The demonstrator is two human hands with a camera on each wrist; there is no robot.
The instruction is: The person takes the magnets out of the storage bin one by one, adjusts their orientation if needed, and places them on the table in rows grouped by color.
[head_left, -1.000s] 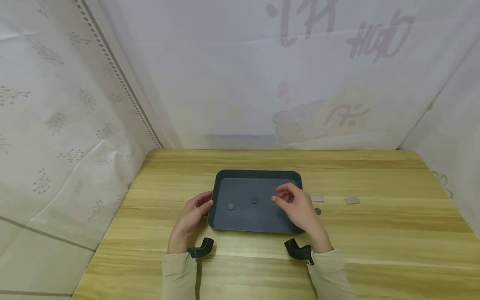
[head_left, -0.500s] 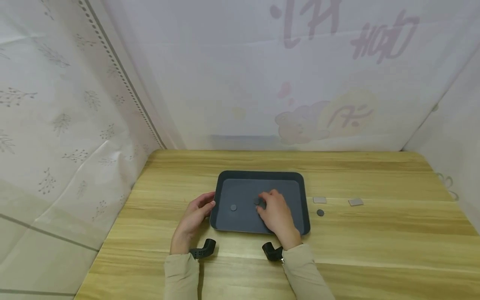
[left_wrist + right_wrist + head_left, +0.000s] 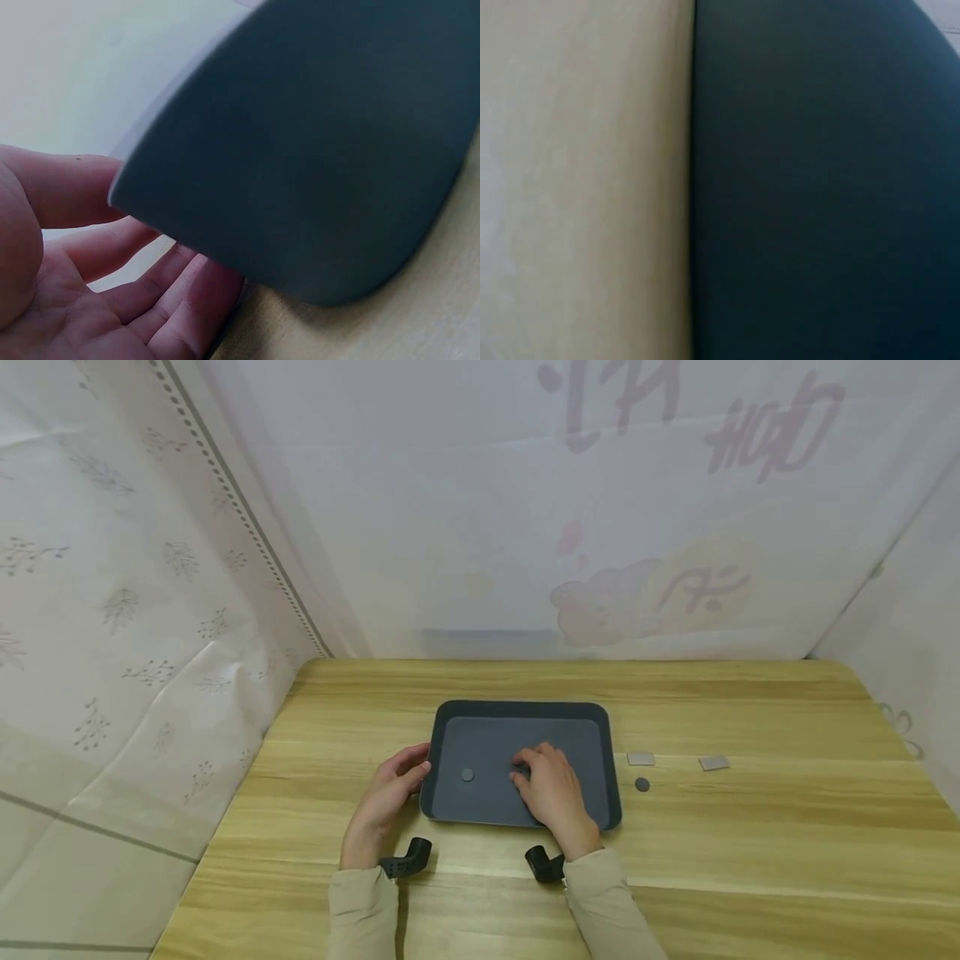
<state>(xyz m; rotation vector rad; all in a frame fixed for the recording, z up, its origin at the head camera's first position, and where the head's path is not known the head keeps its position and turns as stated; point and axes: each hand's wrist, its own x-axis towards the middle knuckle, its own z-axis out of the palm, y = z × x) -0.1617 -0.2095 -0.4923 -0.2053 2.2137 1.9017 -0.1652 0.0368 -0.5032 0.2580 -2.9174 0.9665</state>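
A dark grey rectangular tray [image 3: 525,710] lies on the wooden table. My left hand [image 3: 386,789] holds its left side; in the left wrist view the thumb lies at the tray's rim [image 3: 114,196] and the other fingers curl below. Over the tray's middle, my right hand [image 3: 553,785] has thumb and forefinger bent around a small dark round disc [image 3: 521,768], mostly hidden by the fingers. A lighter grey disc [image 3: 468,775] lies on the tray floor to the left. Only the tray's outer wall [image 3: 817,187] and tabletop fill the right wrist view.
Right of the tray, a grey rectangular piece [image 3: 641,759] lies on the table, with a dark disc [image 3: 642,785] just in front of it. Farther right is another rectangular piece [image 3: 714,763]. A white printed curtain [image 3: 450,527] hangs behind the table.
My right hand has moved left from the tray's right side to the dark disc in the middle, then stayed there. The left hand keeps its place on the tray.
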